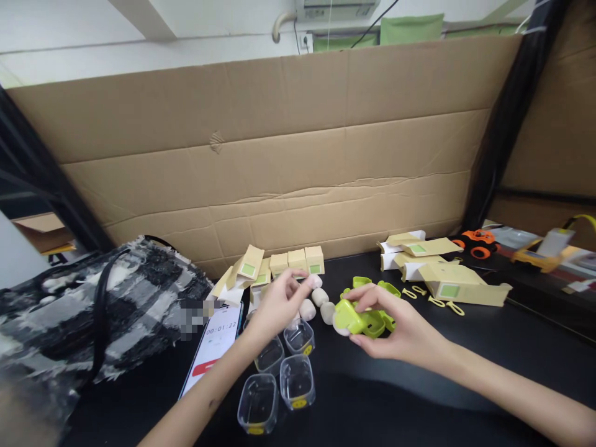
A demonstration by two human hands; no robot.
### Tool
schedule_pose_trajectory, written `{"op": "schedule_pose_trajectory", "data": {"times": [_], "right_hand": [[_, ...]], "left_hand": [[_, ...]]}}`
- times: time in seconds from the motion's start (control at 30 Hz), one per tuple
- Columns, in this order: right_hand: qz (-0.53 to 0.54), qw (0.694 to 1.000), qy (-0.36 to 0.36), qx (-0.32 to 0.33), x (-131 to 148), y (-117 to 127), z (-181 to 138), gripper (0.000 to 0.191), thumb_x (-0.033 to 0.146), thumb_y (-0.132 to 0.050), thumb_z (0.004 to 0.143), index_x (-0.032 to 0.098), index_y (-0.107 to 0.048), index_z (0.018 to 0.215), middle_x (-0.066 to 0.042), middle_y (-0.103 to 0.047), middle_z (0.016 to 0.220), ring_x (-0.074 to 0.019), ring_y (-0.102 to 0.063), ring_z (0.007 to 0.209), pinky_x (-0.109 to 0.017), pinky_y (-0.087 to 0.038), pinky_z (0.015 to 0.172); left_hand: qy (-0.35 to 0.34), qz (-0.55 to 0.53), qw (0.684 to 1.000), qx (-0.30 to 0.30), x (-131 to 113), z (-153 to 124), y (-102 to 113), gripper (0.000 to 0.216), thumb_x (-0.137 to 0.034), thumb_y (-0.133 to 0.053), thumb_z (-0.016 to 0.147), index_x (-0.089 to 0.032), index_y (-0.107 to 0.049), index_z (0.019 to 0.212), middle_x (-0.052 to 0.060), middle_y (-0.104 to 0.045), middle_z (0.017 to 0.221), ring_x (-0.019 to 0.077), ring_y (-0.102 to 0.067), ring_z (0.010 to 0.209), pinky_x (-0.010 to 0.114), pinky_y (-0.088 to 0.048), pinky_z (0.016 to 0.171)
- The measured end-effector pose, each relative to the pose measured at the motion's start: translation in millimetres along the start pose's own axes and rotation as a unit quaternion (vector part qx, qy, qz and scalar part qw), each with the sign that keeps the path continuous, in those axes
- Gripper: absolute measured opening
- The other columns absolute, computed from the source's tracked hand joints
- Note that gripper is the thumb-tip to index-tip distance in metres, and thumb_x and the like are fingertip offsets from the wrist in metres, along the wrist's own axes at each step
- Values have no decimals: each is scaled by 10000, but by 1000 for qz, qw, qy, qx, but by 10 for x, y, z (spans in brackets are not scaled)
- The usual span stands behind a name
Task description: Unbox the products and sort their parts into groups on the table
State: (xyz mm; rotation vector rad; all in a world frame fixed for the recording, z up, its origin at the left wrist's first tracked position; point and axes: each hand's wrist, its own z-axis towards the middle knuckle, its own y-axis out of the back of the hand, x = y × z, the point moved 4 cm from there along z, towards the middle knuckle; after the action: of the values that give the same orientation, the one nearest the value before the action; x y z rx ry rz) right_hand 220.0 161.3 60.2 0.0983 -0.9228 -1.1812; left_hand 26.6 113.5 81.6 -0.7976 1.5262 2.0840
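Observation:
My left hand point(282, 301) is closed in a pinch at a small white rounded piece point(316, 282). Other off-white rounded pieces point(327, 312) lie just beside and below it. Between the thumb and fingers of my right hand point(395, 320) is a bright green plastic cap point(350, 318), tilted, with a white round part showing at its lower edge. More green plastic parts point(388, 288) lie behind and under that hand. Nearer to me stand several clear plastic cups point(297, 382) with yellow smiley marks; my left forearm partly covers some of them.
Small beige boxes point(297, 259) line the back by the cardboard wall point(279, 167). Opened boxes point(465, 282) and yellow-green loops point(455, 308) lie at right, near an orange toy vehicle point(479, 242). A phone point(216, 338) showing a timer and a shaggy black-and-grey bag point(139, 304) are at left.

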Motion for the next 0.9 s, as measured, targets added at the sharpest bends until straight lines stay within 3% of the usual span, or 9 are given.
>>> {"op": "schedule_pose_trajectory", "data": {"times": [0.1,0.17,0.23,0.27,0.4,0.6,0.67,0.77,0.9], "right_hand": [[54,997,36,-37,53,-54,-63,301,151,-639,750,239,-357,804,-91,-579,1177,-209,-575,1075,-339,-484,863],[81,995,59,-22,111,-107,-104,289,136,-617,775,245,-354,827,-89,-565,1225,-213,-543,1143,-360,-466,923],[78,994,70,-10,174,-142,-135,303,128,-614,780,258,-386,931,-76,-569,1227,-212,-503,1199,-381,-431,983],[68,995,71,-6,204,-152,-144,370,137,-625,771,265,-394,1030,-77,-567,1229,-213,-495,1207,-382,-422,996],[16,995,90,48,316,-187,-145,687,186,-693,682,251,-373,1287,-86,-583,1195,-218,-567,1107,-329,-478,934],[-49,987,133,77,361,-164,-115,646,109,-630,681,243,-408,1272,-75,-617,1194,-206,-574,1121,-321,-477,954],[-65,985,142,72,379,-152,-111,653,105,-630,654,253,-407,1250,-66,-632,1169,-214,-573,1123,-332,-486,948],[-89,982,148,75,437,-158,-109,661,83,-591,627,254,-389,1233,-54,-662,1094,-219,-586,1099,-342,-506,926],[-110,978,162,75,540,-165,-98,617,52,-526,626,221,-383,1201,-89,-666,1064,-224,-620,1043,-345,-533,882]], "left_hand": [[32,-146,976,159,-196,-321,-309,590,-591,-164,898,-144,-482,1113,13,-595,585,123,-536,420,240,-422,429],[94,-390,874,273,-286,-537,-527,653,-691,-209,843,-140,-516,1014,27,-593,620,89,-510,420,210,-413,423],[109,-533,793,274,-322,-660,-629,616,-725,-350,793,-153,-506,962,21,-588,652,79,-519,458,210,-447,463],[103,-564,779,251,-313,-691,-648,583,-712,-441,769,-166,-488,966,7,-581,662,78,-522,476,212,-459,478],[83,-556,796,222,-249,-767,-675,527,-555,-688,698,-201,-401,962,-53,-523,682,65,-520,518,212,-467,530],[64,-448,868,203,-191,-794,-610,530,-337,-721,739,-206,-400,1140,-41,-526,805,61,-504,607,196,-430,573],[31,-420,888,187,-203,-784,-577,495,-276,-683,776,-234,-435,1202,-1,-559,968,111,-565,801,242,-469,724],[-3,-423,887,183,-233,-787,-574,536,-220,-648,796,-265,-422,1279,33,-540,1212,197,-502,1146,332,-387,991],[17,-443,881,166,-234,-828,-623,633,-229,-635,793,-247,-333,1349,85,-488,1326,258,-412,1276,379,-375,1032]]}}
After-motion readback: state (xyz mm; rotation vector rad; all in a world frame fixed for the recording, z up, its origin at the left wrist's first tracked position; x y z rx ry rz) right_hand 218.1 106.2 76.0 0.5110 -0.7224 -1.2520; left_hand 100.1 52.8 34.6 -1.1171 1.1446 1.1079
